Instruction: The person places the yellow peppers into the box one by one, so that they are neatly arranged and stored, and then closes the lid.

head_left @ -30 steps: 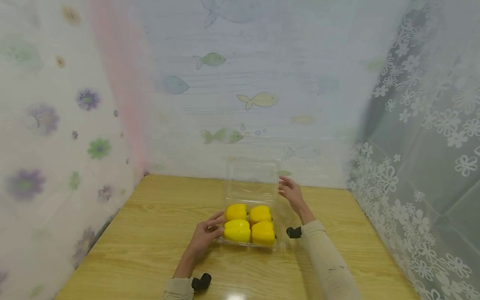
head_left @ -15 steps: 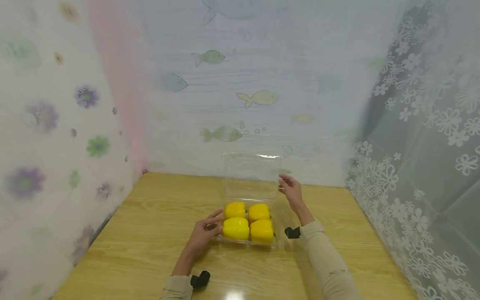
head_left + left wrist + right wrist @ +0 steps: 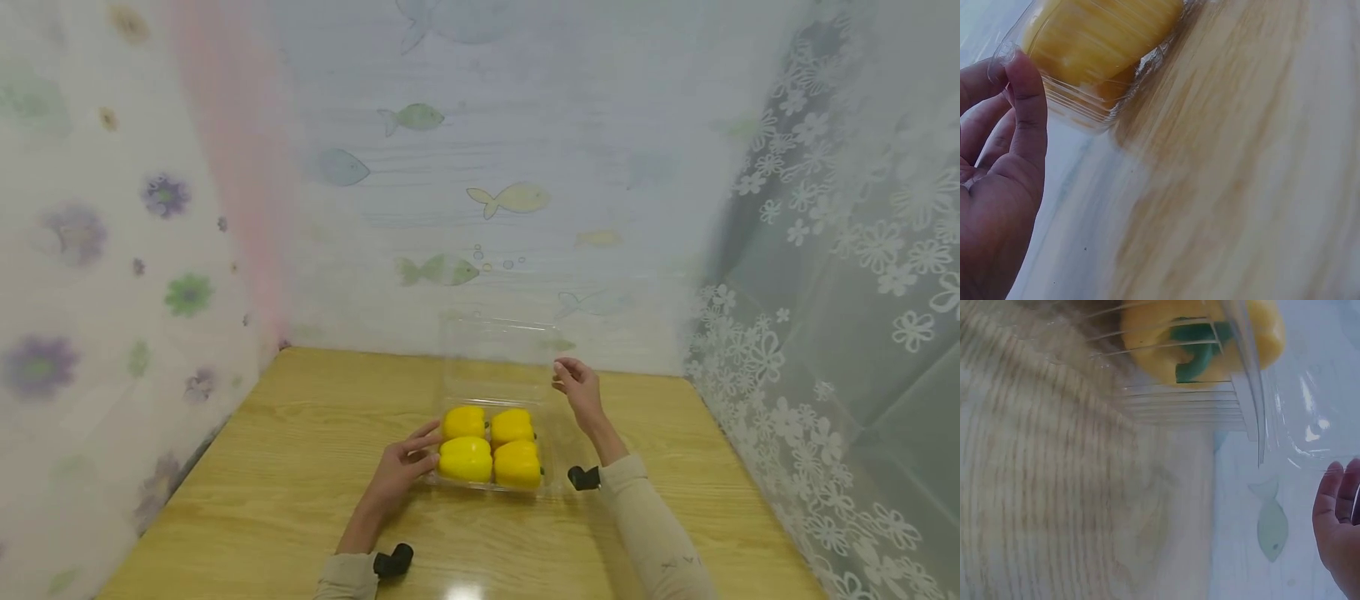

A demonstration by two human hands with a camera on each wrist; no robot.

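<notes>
Several yellow bell peppers [image 3: 465,460] sit in two rows in a clear plastic clamshell box [image 3: 487,489] on the table. Its transparent lid [image 3: 497,360] stands raised at the back. My left hand [image 3: 395,475] is at the box's left side; in the left wrist view its thumb and forefinger pinch the rim [image 3: 999,65]. At the lid's right edge, my right hand [image 3: 581,392] holds that edge between thumb and bent fingers. From the right wrist, a pepper's green stem [image 3: 1196,353] shows through the ribbed side wall, and the hand's fingertips meet the lid's edge.
The wooden table [image 3: 300,467] backs onto a pale curtain [image 3: 337,250] printed with fish. Flowered sheets hang on the left [image 3: 90,292] and right [image 3: 847,333]. A black wrist mount [image 3: 393,561] is on the left sleeve and another mount [image 3: 583,478] on the right.
The right hand's fingers have drawn together at the lid's edge. The lid tipped a little more upright, then back slightly. The left hand and the peppers stay in place as the head view shifts.
</notes>
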